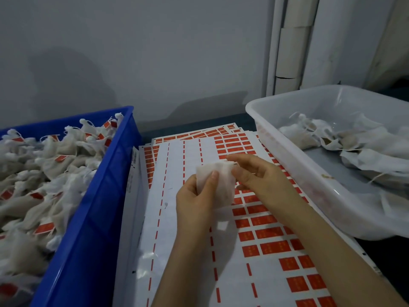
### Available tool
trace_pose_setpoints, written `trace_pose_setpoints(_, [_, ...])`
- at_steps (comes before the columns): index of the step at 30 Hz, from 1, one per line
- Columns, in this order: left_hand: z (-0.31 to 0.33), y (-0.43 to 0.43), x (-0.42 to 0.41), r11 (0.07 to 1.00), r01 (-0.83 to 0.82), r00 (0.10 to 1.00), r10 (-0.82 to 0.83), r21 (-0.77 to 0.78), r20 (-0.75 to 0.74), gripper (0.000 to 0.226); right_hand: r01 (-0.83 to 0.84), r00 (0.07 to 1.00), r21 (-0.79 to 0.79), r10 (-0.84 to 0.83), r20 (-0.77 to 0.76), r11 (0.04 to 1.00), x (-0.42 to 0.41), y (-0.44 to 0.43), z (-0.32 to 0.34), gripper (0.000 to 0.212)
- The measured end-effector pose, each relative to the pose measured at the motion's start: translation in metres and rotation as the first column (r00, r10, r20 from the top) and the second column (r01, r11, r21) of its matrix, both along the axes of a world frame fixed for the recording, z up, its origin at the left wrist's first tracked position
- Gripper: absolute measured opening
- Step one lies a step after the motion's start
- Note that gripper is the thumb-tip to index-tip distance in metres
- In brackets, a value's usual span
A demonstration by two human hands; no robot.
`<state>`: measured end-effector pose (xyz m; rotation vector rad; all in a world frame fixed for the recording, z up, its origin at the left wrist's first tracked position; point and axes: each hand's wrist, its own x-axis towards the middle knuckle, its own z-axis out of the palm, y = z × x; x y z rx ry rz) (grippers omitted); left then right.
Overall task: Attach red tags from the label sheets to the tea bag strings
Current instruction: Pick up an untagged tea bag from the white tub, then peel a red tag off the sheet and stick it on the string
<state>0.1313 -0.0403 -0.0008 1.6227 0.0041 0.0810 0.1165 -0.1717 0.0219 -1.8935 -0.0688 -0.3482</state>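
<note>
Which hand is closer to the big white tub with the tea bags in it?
Right. The right hand is beside the near wall of the white tub, pinching a corner of the tea bag. The left hand holds the bag's other side, farther away.

No writing can be read. The red tags (274, 248) toward five o'clock carry faint print, too blurred to make out.

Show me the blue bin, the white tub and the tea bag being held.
blue bin (106, 196): head view, right wall.
white tub (321, 202): head view, near wall.
tea bag (225, 187): head view, middle of the pouch.
</note>
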Motion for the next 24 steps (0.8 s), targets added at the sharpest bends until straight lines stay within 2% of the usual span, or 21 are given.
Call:
trace_pose_setpoints(3, [0.000,0.000,0.001,0.999,-0.032,0.999,0.032,0.011,-0.004,0.025,0.020,1.000,0.035,-0.020,0.009,0.999,0.001,-0.002,-0.002,0.022])
trace_pose_setpoints(6, [0.000,0.000,0.001,0.999,-0.034,0.999,0.034,0.015,-0.020,0.017,0.090,0.996,-0.025,-0.090,-0.014,0.996,0.004,-0.005,-0.008,0.005])
trace_pose_setpoints(9, [0.001,-0.003,-0.001,0.999,0.021,1.000,-0.020,0.027,-0.022,0.017,0.109,0.994,-0.061,-0.110,-0.001,0.992,0.007,-0.007,-0.015,0.012])
trace_pose_setpoints(13, [0.003,-0.005,-0.003,0.997,0.049,0.998,-0.051,0.065,0.030,0.034,0.089,0.996,-0.042,-0.088,0.026,0.995,0.007,-0.005,-0.016,0.017])
trace_pose_setpoints(20, [0.003,-0.003,-0.003,0.997,0.018,0.996,-0.025,0.079,0.087,0.010,0.086,0.995,-0.020,-0.085,0.053,0.996,0.003,-0.001,-0.015,0.017])
trace_pose_setpoints(24, [0.002,-0.004,-0.002,0.993,-0.031,0.994,0.019,0.111,0.106,0.009,0.102,0.993,-0.029,-0.100,0.066,0.994,0.002,0.001,-0.014,0.013])
